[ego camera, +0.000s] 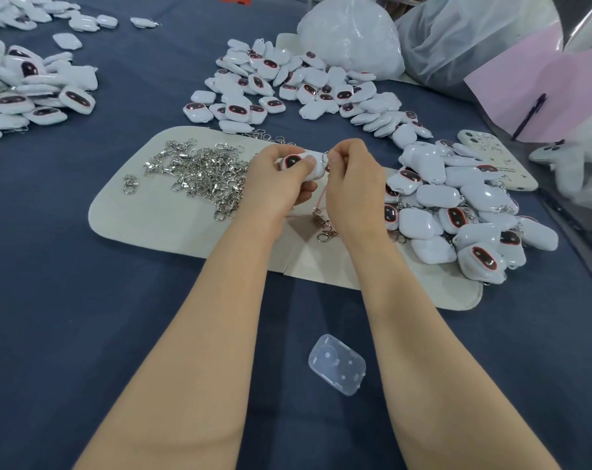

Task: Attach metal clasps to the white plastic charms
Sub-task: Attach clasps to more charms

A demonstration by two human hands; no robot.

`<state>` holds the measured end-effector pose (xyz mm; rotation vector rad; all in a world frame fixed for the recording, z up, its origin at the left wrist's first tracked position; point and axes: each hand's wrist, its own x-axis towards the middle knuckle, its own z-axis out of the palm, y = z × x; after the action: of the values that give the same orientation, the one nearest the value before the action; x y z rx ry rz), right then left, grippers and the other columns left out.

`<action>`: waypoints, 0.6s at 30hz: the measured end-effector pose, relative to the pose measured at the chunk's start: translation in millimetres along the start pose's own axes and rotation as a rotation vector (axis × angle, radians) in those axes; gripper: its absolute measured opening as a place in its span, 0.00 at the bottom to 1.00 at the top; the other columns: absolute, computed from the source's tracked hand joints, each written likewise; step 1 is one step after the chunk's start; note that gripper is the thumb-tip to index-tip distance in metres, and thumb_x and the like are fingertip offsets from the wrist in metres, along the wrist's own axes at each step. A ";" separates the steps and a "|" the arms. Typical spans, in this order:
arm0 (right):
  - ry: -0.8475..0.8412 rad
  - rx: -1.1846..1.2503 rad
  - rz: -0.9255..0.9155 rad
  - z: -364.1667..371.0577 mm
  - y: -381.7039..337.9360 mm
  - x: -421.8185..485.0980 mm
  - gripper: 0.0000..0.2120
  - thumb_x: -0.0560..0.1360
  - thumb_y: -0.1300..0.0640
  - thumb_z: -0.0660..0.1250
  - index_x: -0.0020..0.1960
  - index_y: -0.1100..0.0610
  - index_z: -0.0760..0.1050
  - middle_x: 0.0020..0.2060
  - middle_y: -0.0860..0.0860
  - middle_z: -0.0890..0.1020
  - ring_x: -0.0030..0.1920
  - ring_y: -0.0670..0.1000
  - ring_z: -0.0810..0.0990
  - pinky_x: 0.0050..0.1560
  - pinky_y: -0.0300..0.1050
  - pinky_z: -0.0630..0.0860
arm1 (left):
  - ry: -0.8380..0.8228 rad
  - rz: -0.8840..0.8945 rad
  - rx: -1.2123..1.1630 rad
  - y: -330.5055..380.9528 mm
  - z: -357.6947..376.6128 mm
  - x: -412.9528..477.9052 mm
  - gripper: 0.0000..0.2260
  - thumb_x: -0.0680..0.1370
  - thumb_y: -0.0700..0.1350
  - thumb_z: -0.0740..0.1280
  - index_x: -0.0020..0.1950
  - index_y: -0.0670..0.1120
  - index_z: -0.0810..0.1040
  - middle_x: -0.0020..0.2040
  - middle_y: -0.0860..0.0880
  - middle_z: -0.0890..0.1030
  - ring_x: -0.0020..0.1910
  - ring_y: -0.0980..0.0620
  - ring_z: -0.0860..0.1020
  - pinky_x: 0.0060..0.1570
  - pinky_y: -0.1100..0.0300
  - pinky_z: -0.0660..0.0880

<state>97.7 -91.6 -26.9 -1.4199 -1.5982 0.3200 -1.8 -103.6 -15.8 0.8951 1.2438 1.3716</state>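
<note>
Charms (433,196) are lying in three heaps over the far half of the tabletop (84,300), which is wearing a dark blue cloth: L heap (33,96) running off the far L edge, ctr heap (287,83) at far middle, R heap (457,205) spilling along the R edge and over the mat's R end. Near half is lying open, only the two forearms crossing it; a wide blue strip is also running btw L heap and mat. Two pale plastic bags (348,32) are slumping at the far R corner, contents can't be told. Beige mat (135,215) is lying mid-tabletop, carrying a tangle of metal clasps (203,174) on its L part, w/ one stray clasp (129,184) sitting apart near its L edge. Phone (491,157) is lying back-up by the R edge, touching R heap. L hand (281,178) and R hand (352,174) are meeting over mat ctr. Clear plastic case (337,364) is lying btw the forearms toward the near edge. L fingers are curling round a white charm (304,164), dark face up, thumb pressing on top. R thumb and forefinger are pinching the small ring (325,157) at that charm's R end; a pink cord (321,195) w/ a hanging clasp (325,225) is dangling below the hands.
</note>
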 end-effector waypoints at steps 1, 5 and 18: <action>-0.020 -0.030 -0.017 -0.4 0.5 0.4 0.07 0.80 0.62 0.56 0.52 0.63 0.72 0.44 0.52 0.76 0.45 0.50 0.72 0.42 0.39 0.63 | 0.021 0.034 0.044 0.8 0.0 0.1 0.08 0.77 0.39 0.66 0.56 0.43 0.74 0.39 0.47 0.78 0.23 0.60 0.75 0.27 0.69 0.72; -0.025 -0.011 -0.027 -0.1 -1.5 0.0 0.07 0.80 0.63 0.57 0.51 0.63 0.73 0.42 0.52 0.77 0.44 0.51 0.73 0.43 0.41 0.65 | 0.061 0.074 0.072 1.0 1.9 1.8 0.07 0.77 0.39 0.65 0.55 0.44 0.74 0.39 0.47 0.77 0.22 0.61 0.74 0.26 0.69 0.72; 0.130 0.541 0.271 4.6 -10.4 -1.3 0.05 0.77 0.63 0.64 0.44 0.55 0.75 0.36 0.44 0.79 0.34 0.35 0.76 0.39 0.30 0.73 | -0.151 -0.482 -0.709 3.6 1.7 -0.3 0.04 0.77 0.38 0.66 0.49 0.37 0.75 0.32 0.46 0.77 0.24 0.59 0.75 0.25 0.71 0.75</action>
<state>87.4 -94.1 -22.4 -1.1975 -1.0985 0.7420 -0.8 -103.3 -12.0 0.1765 0.7008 1.1898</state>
